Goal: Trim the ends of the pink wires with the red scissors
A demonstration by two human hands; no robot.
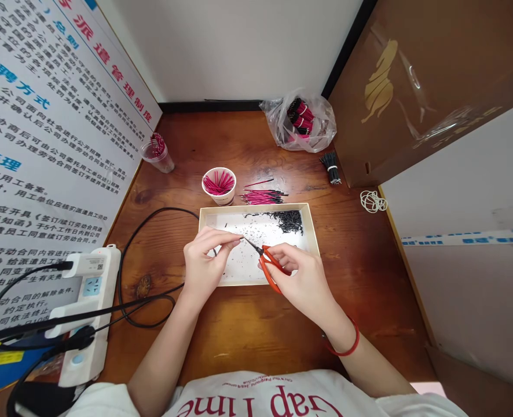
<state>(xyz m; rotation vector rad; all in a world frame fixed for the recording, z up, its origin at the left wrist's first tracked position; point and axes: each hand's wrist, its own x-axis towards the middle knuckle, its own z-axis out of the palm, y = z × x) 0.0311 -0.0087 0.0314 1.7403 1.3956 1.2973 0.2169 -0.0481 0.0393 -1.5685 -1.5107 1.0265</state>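
Observation:
My right hand [297, 275] grips a pair of scissors [272, 272] with orange handles and short dark blades. Their tip meets the fingertips of my left hand [208, 258], which pinch something small and dark that I cannot make out. Both hands are over a shallow white box [248, 272] with a cream rim. Inside it, a heap of short black pieces [289, 221] fills the far right corner, and tiny bits are scattered across the bottom. Just beyond the box lies a pile of thin pink sticks with black ends [263, 197].
Behind the box stands a paper cup [224, 200] of pink sticks; a clear plastic cup [163, 162] is farther left. A plastic bag [278, 124] of bundles, a black bundle [332, 171] and white bands [373, 201] are at right. A power strip [94, 324] and black cables [124, 255] lie left.

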